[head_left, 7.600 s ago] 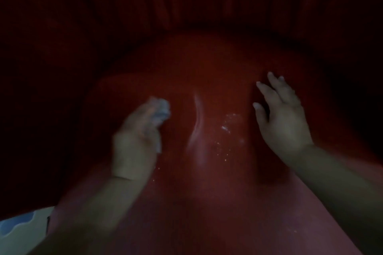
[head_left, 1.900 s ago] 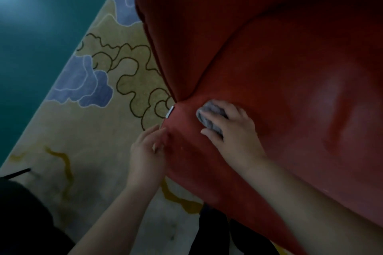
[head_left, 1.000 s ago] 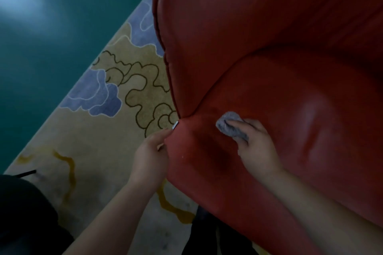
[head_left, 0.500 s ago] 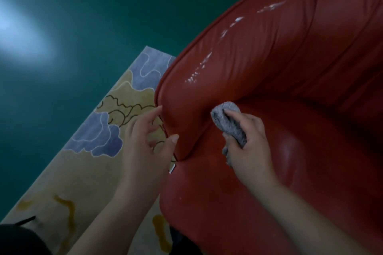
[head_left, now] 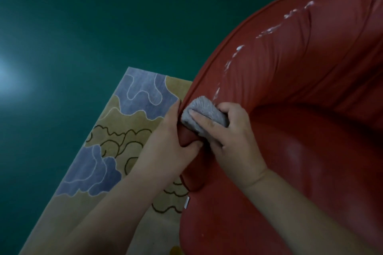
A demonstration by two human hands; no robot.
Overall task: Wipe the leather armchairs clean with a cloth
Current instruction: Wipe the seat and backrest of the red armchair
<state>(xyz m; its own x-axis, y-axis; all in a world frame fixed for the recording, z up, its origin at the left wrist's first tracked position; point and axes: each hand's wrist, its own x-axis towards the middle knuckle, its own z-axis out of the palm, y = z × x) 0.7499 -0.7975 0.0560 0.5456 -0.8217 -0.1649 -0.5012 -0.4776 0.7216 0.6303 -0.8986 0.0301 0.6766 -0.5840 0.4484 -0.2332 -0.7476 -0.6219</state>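
Basically, red armchair (head_left: 310, 130) fills right w/ white streaks along arm's top. Left hand (head_left: 165, 147) clenches arm's near end to steady it; right hand (head_left: 234, 141) fingers grasp grey cloth (head_left: 204, 116), pressed there, prob. to wipe.

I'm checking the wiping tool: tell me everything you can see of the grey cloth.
The grey cloth looks like soft, nubby terry, bunched into a thick wad. The right hand grips it, fingers curled over it, pressing it onto the front end of the red armchair's arm. The left hand grips that arm right beside it.
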